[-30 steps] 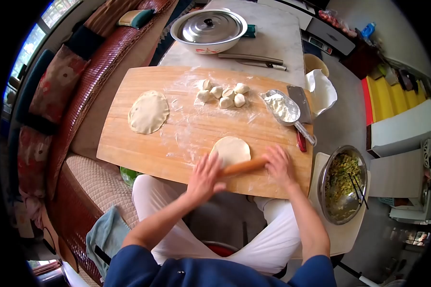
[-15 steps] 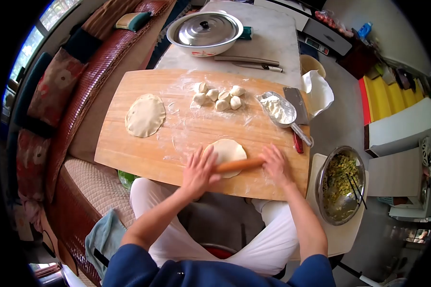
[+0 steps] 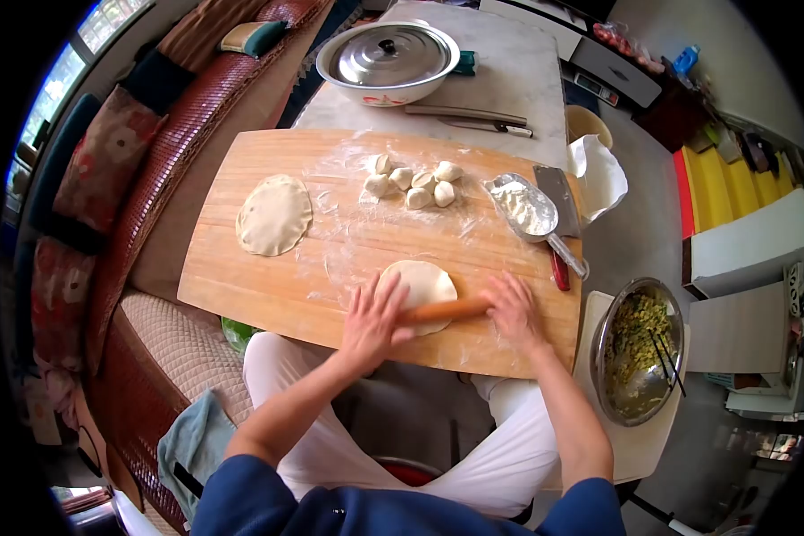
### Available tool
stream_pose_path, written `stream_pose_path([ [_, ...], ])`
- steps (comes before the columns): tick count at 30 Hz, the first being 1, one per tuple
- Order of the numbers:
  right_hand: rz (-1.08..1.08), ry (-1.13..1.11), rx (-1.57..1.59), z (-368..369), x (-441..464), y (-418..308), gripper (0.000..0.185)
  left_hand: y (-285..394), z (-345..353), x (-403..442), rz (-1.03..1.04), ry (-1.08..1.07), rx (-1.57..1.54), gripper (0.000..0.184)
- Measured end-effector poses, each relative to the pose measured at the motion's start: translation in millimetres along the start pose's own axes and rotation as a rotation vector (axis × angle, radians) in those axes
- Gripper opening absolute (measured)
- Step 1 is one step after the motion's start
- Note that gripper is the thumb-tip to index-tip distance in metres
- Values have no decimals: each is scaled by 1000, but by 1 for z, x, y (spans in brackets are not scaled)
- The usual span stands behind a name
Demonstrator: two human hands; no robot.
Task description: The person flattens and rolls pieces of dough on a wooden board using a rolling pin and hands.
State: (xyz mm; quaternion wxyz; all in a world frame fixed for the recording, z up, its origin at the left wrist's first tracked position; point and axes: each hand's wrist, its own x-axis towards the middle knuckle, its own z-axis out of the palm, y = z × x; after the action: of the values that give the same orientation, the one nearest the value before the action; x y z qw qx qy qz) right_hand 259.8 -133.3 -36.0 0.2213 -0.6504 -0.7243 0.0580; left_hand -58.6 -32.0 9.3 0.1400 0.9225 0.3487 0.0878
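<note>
A wooden rolling pin (image 3: 444, 310) lies across a round, flat dough sheet (image 3: 424, 281) near the front edge of the wooden board (image 3: 268, 286). My left hand (image 3: 375, 314) rests on the pin's left end, fingers spread, partly over the dough. At the pin's right end is my right hand (image 3: 511, 308), fingers apart and slightly blurred, palm over the tip. Another dough round (image 3: 274, 215) lies at the board's left. Several small dough pieces (image 3: 417, 198) sit at the back. To their right is a metal scoop of flour (image 3: 523, 207).
A cleaver (image 3: 558, 201) with a red handle lies at the board's right edge. Behind the board stand a lidded basin (image 3: 389, 92) and a knife (image 3: 482, 127). A steel bowl of chopped filling (image 3: 639, 350) with dark chopsticks stands at the right.
Both hands and the pin have shifted slightly left and down from their earliest position. The dough sheet under the pin also lies a little further left. The other pieces keep their places on the board.
</note>
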Motion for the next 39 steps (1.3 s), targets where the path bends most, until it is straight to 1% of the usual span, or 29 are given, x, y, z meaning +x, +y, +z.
stream_pose_path([
  [1, -22, -1, 12, -5, -3, -7, 40, 1, 3, -16, 46, 11, 21, 89],
  [3, -13, -15, 1, -6, 18, -18, 38, -20, 18, -7, -58, 84, 48, 83],
  [5, 12, -24, -25, -9, 59, -21, 36, -51, 15, 36, -257, 186, 42, 76],
  [7, 34, -3, -52, 6, 84, -4, 35, -75, 13, 81, -354, 341, 15, 70],
  [9, 82, 11, -21, 13, 93, 12, 33, -73, 8, 101, -406, 299, -14, 73],
  [10, 46, 55, -64, 15, 85, 17, 35, -70, 7, 108, -430, 276, -30, 74],
  [11, 38, 43, -60, 15, 69, 22, 37, -62, 10, 99, -339, 223, 5, 76],
  [13, 30, 20, -58, 10, 33, 18, 39, -31, 17, 53, -149, 117, 71, 80],
  [15, 13, -38, -35, -7, 6, -5, 43, -6, 10, 3, -19, 12, 24, 84],
  [16, -26, -8, -33, -4, 3, -12, 43, 1, 2, -8, 2, -33, 21, 80],
  [19, -25, 37, -66, 1, 45, -17, 44, -43, 17, 27, -182, 131, 70, 74],
  [21, 15, 39, -94, 10, 83, -5, 41, -71, 13, 74, -367, 257, 15, 69],
  [23, 82, 48, -136, 32, 104, 15, 39, -85, 14, 112, -427, 333, 25, 68],
  [24, 91, 52, -99, 30, 105, 18, 40, -87, 14, 120, -459, 369, 30, 68],
  [27, 102, 10, -104, 25, 70, 21, 40, -52, 8, 91, -289, 222, 11, 72],
  [28, 45, 47, -95, 19, 51, 18, 41, -39, 9, 69, -212, 149, 33, 75],
  [30, -7, 62, -93, -8, 18, -14, 43, -18, 17, 21, -41, 42, 61, 82],
  [31, -2, 11, -84, -12, 7, -22, 43, -9, 8, 5, 29, -1, 6, 81],
  [33, 10, -88, -62, -18, -11, -38, 42, -9, 7, 2, -79, 15, -9, 76],
  [34, 16, -25, -19, -23, -14, -43, 40, -9, 4, 8, -169, 145, -97, 76],
  [36, 199, 82, 114, -26, -23, -37, 40, -6, 1, 25, -343, 408, -274, 75],
  [37, 290, 131, 181, -27, -29, -31, 40, -1, 9, 32, -364, 346, -187, 76],
  [38, 334, 251, 202, -25, -33, -25, 41, 7, 24, 42, -384, 286, -101, 76],
  [39, 387, 287, 218, -25, -37, -18, 40, 15, 39, 53, -400, 228, -17, 77],
])
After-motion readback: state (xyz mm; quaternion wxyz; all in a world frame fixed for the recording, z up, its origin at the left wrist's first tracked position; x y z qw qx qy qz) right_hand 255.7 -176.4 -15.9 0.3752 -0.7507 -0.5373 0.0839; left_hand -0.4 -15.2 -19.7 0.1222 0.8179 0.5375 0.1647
